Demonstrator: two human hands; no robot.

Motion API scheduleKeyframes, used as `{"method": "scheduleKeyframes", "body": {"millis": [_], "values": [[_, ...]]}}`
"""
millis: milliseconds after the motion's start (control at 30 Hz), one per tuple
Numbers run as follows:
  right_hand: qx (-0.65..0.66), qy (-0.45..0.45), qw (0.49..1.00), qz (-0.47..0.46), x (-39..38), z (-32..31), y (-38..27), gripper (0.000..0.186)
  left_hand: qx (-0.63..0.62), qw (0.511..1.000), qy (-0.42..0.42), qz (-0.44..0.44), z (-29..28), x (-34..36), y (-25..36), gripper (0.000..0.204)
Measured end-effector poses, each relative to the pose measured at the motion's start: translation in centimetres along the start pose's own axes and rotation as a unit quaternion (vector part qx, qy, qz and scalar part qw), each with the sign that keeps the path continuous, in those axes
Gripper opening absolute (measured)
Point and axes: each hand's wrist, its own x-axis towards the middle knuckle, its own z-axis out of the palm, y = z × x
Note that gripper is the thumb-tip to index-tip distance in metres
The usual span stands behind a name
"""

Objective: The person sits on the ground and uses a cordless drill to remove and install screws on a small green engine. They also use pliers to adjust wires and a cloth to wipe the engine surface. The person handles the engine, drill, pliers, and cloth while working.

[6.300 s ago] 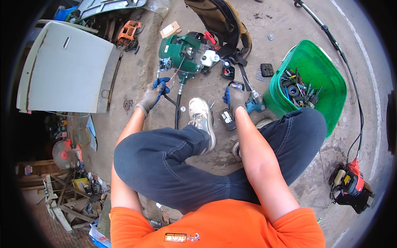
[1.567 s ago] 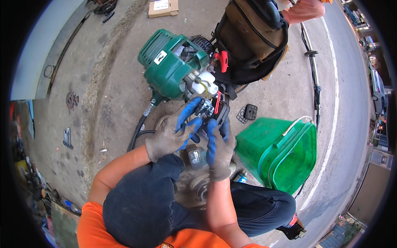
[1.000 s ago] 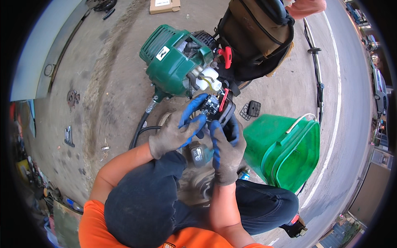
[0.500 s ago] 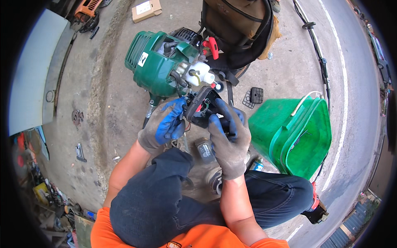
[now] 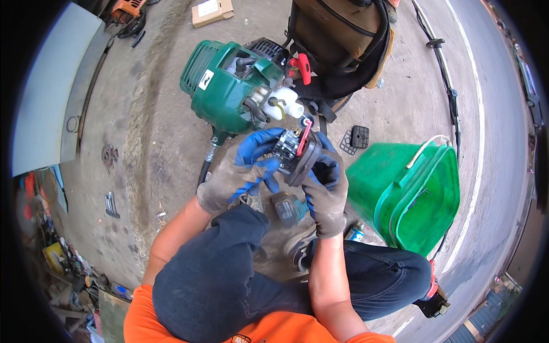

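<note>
My two gloved hands hold a small metal carburetor (image 5: 285, 144) joined to a black air filter housing (image 5: 307, 161), with a red lever (image 5: 304, 137) between them. My left hand (image 5: 231, 177) has its fingers curled round the carburetor side. On the other side, my right hand (image 5: 327, 197) grips the housing, its thumb low on the black edge. Just beyond my hands lies a green engine (image 5: 226, 94) with a white fuel tank (image 5: 280, 106). A black filter cover (image 5: 359, 136) and a thin grid (image 5: 346, 143) rest on the ground to the right.
A green bucket (image 5: 372, 177) lies tipped at the right, beside a spray can (image 5: 355, 232). Below my hands is a power tool (image 5: 287, 208). A brown backpack (image 5: 337, 34) stands behind the engine, a cardboard box (image 5: 213, 14) farther left. Wrenches (image 5: 111, 204) lie at left.
My hands have turned the housing so that its open side faces away and the carburetor and red lever now show. The view has shifted slightly.
</note>
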Motion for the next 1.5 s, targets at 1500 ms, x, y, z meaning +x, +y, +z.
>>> {"method": "scheduleKeyframes", "body": {"millis": [1500], "values": [[0.103,0.170,0.972,0.123,-0.6,2.1,0.6,0.033,0.867,0.344,-0.308,0.188,3.1,12.8,12.1,0.052]]}}
